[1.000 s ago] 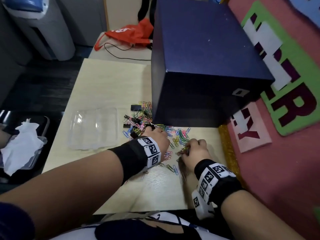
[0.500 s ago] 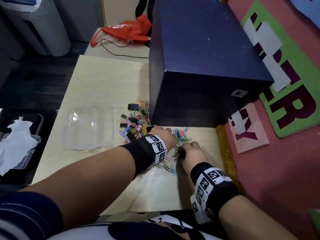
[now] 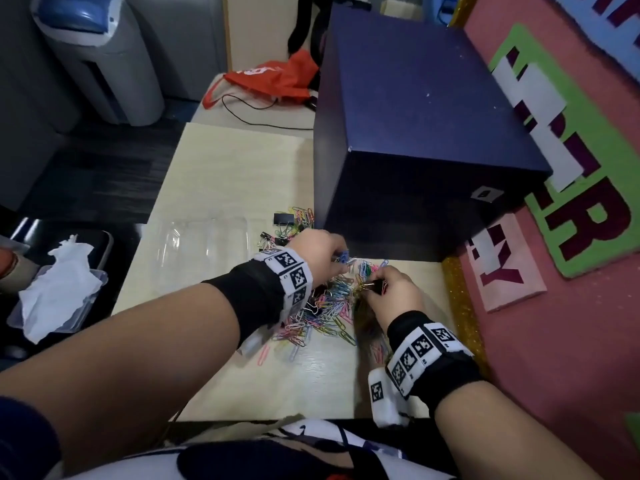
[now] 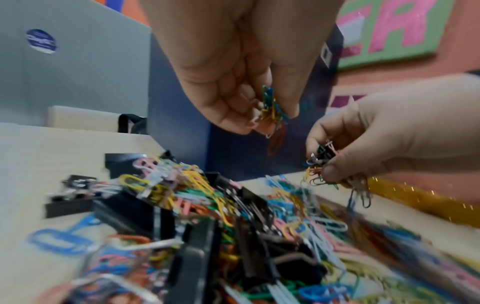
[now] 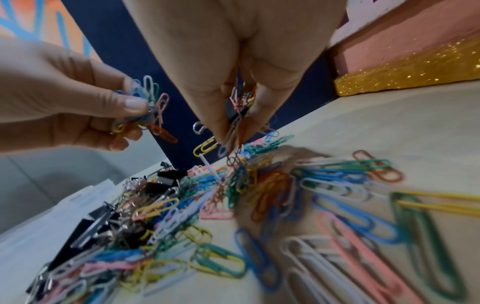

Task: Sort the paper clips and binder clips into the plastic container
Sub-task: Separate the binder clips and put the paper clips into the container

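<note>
paper clips (image 3: 329,306) multicoloured, tangled; binder clips (image 3: 281,218) black.

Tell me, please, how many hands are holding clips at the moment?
2. The left hand pinches a bunch of coloured paper clips above the pile; the right hand, beside it, grips a black binder clip tangled with more paper clips.
</note>
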Motion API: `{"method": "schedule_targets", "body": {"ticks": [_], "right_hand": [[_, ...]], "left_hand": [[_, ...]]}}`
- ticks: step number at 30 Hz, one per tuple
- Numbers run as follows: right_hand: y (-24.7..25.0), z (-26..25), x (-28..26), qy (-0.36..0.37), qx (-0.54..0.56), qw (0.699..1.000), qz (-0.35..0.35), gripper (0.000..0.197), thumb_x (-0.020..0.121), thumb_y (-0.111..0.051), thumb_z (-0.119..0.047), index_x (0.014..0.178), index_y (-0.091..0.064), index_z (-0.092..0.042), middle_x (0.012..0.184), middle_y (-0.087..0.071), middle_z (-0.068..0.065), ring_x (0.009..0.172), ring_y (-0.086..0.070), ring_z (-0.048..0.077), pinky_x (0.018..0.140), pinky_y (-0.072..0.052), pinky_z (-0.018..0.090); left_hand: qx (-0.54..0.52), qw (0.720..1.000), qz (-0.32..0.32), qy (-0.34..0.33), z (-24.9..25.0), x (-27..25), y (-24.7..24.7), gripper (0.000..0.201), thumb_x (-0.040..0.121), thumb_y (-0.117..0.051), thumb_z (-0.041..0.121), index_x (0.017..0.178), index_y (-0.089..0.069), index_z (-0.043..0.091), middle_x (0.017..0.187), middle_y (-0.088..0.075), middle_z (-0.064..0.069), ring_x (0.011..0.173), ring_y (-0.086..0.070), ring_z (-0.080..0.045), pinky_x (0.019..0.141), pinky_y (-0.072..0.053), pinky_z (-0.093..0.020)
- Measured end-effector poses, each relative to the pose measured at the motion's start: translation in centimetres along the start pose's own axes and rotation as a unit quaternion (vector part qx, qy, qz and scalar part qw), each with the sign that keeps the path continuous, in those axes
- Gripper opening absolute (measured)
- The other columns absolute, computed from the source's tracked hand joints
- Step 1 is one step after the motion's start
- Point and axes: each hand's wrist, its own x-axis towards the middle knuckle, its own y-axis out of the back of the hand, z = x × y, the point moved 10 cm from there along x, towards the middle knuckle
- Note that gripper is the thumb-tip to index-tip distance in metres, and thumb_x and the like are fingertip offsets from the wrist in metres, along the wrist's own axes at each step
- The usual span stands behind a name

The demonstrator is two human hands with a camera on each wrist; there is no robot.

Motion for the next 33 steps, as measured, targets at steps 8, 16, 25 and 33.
{"method": "schedule_targets", "body": {"ticks": [8, 16, 25, 33], "right_hand": [[-0.5, -1.1, 0.2, -0.028, -0.014, 0.999, -0.016, 0.018, 0.083, -0.069, -0.021, 0.088, -0.054, -0.030, 0.108, -0.063, 0.004, 0.082, -0.051, 0.017, 0.071, -0.035, 0.019], [-0.9, -0.7, 0.4, -0.053, -0.035, 0.997, -0.036, 0.041, 0.090, -0.056, -0.013, 0.128, -0.046, -0.025, 0.095, -0.062, 0.004, 0.084, -0.058, 0.024, 0.070, -0.043, 0.026], [1.0, 0.4, 1.1, -0.118, -0.039, 0.992, 0.031, 0.026, 0.092, -0.059, -0.022, 0.115, -0.048, -0.019, 0.103, -0.067, 0.006, 0.089, -0.064, 0.024, 0.070, -0.047, 0.027], [0.2, -1.1, 1.8, -0.043, -0.057, 0.997, 0.025, 0.027, 0.086, -0.064, -0.014, 0.108, -0.051, -0.020, 0.111, -0.060, 0.005, 0.090, -0.060, 0.020, 0.074, -0.047, 0.028]], "left_hand": [[-0.079, 0.996, 0.005, 0.036, -3.5, -2.0, 2.8, 0.019, 0.084, -0.068, 0.036, 0.098, -0.065, 0.022, 0.074, -0.053, 0.012, 0.076, -0.052, -0.011, 0.067, -0.038, -0.020], [-0.097, 0.995, -0.014, 0.034, -4.0, -1.9, 2.3, 0.016, 0.085, -0.067, 0.032, 0.100, -0.068, 0.027, 0.088, -0.059, 0.009, 0.076, -0.051, -0.009, 0.069, -0.038, -0.020], [-0.101, 0.994, -0.016, 0.046, -5.1, -1.2, 1.9, 0.004, 0.083, -0.069, 0.033, 0.086, -0.067, 0.030, 0.090, -0.063, 0.010, 0.080, -0.055, -0.008, 0.068, -0.038, -0.022], [-0.093, 0.995, -0.020, 0.044, -5.6, -0.9, 1.5, 0.006, 0.084, -0.069, 0.032, 0.089, -0.068, 0.028, 0.070, -0.051, 0.017, 0.070, -0.048, -0.005, 0.066, -0.036, -0.020]]}}
